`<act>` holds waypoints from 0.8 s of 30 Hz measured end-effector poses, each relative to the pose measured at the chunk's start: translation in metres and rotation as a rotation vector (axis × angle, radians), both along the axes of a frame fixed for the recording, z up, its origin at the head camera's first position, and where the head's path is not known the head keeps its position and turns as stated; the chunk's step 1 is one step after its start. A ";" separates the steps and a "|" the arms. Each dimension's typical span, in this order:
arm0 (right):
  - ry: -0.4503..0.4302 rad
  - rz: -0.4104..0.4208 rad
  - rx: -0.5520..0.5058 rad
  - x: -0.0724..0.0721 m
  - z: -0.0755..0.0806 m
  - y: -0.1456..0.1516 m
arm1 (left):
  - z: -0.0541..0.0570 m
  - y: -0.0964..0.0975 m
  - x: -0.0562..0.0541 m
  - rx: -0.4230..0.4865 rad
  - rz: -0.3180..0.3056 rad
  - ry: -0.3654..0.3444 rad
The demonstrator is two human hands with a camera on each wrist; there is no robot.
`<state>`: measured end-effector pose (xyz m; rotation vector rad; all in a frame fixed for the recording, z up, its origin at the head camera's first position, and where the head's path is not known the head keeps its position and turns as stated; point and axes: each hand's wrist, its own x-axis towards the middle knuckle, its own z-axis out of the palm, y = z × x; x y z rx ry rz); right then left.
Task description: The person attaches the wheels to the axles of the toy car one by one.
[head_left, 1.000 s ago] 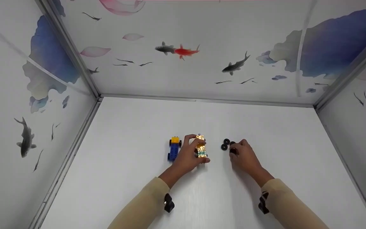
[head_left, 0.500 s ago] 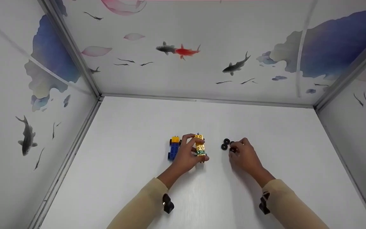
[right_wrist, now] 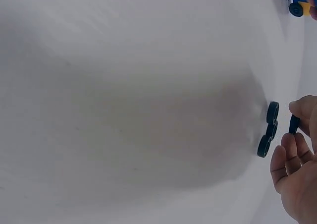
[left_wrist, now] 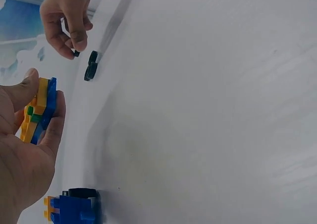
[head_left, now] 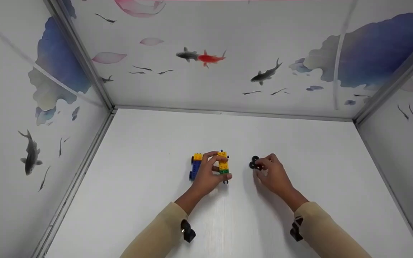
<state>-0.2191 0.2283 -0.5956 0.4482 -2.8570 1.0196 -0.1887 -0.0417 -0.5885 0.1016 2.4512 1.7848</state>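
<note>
A wheeled blue-and-yellow vehicle (head_left: 195, 167) stands leftmost. The left hand (head_left: 203, 176) grips a brick chassis (head_left: 223, 165) beside it. Near three loose wheels (right_wrist: 271, 130), the right hand (head_left: 274, 176) pinches a fourth wheel (right_wrist: 294, 124). Likely step: wheel fitting; next move probably calls for aligning it with a side peg (head_left: 228, 156).

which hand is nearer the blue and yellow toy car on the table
Left: the left hand is just right of the toy car, while the right hand is farther right, by the loose black wheels.
</note>
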 end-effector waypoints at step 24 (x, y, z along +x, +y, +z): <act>-0.062 0.047 -0.055 0.001 0.011 -0.022 | -0.004 -0.007 0.004 0.242 -0.042 -0.081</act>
